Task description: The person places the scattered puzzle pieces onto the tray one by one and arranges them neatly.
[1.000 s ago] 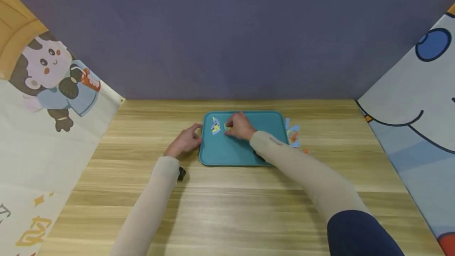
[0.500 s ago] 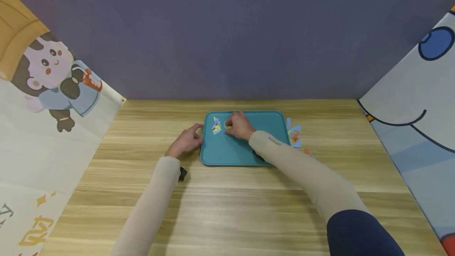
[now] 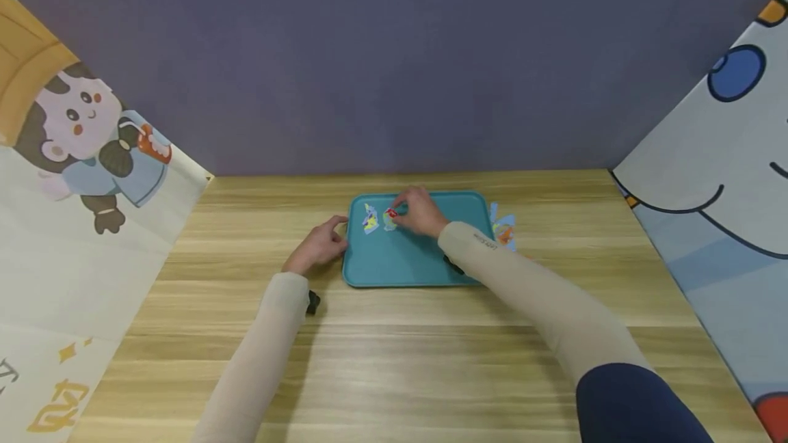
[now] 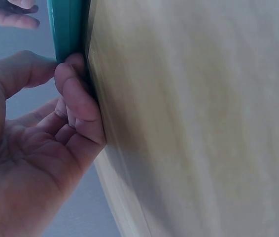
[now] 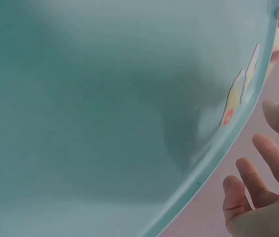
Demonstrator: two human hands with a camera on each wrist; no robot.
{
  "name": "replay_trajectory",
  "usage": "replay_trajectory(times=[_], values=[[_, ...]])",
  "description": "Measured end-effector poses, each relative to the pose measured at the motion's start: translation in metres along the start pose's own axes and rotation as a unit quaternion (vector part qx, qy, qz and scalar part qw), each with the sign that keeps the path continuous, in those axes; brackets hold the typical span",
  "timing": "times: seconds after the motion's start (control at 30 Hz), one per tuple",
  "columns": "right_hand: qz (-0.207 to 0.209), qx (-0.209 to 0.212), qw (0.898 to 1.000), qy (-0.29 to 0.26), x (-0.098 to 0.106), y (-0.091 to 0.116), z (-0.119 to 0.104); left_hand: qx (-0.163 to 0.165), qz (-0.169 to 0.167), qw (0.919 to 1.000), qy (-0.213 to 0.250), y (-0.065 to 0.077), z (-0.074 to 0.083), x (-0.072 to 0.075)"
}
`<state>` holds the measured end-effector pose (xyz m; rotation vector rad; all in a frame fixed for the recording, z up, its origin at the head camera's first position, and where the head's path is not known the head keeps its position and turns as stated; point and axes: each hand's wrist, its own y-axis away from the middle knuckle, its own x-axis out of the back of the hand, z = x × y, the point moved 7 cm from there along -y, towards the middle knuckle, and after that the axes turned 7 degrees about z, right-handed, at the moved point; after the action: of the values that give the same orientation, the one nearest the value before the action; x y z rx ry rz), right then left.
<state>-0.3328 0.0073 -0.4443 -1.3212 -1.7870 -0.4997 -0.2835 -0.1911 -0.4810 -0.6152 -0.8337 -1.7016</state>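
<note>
A teal tray (image 3: 400, 262) lies on the wooden table. My left hand (image 3: 318, 245) holds its left edge; in the left wrist view the thumb is at the rim and the fingers are curled beside it. Near the tray's upper left lie two flat printed pieces: a blue, yellow and purple piece (image 3: 370, 219), and to its right a greenish piece with a red patch (image 3: 389, 223). Just right of that second piece is my right hand (image 3: 422, 214). In the right wrist view its fingers are spread and apart from both pieces, with nothing held.
Beyond the tray's right rim lie several blue and orange printed pieces (image 3: 503, 232), partly hidden by my right forearm. A dark grey wall (image 3: 394, 74) stands behind the table, with cartoon-printed panels (image 3: 104, 149) at both sides.
My right hand has let go of the greenish piece and drawn slightly to the right, so more of the piece shows. The left hand stays at the tray's edge.
</note>
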Motion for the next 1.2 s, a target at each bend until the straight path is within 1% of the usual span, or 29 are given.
replay_trajectory(times=[0.1, 0.2, 0.43, 0.73, 0.93, 1.2], values=[[-0.002, -0.017, 1.000, 0.007, 0.004, 0.002, 0.006, 0.001, 0.002, 1.0000, 0.002, 0.000, -0.001, 0.000], [-0.004, -0.023, 1.000, 0.012, 0.006, 0.003, 0.009, -0.001, 0.005, 1.0000, 0.001, 0.000, -0.001, 0.000], [0.009, -0.034, 0.999, -0.014, 0.020, 0.007, 0.020, -0.003, 0.003, 1.0000, 0.005, 0.000, -0.001, -0.001], [0.015, -0.014, 0.999, -0.030, 0.038, 0.013, 0.038, 0.002, 0.002, 1.0000, 0.007, 0.001, 0.000, 0.001], [0.012, -0.006, 1.000, -0.016, 0.051, 0.024, 0.049, 0.002, 0.000, 0.9999, 0.012, 0.000, 0.001, -0.002], [0.005, -0.023, 1.000, -0.002, 0.069, 0.037, 0.061, -0.005, 0.000, 0.9998, 0.017, 0.000, 0.001, 0.001]])
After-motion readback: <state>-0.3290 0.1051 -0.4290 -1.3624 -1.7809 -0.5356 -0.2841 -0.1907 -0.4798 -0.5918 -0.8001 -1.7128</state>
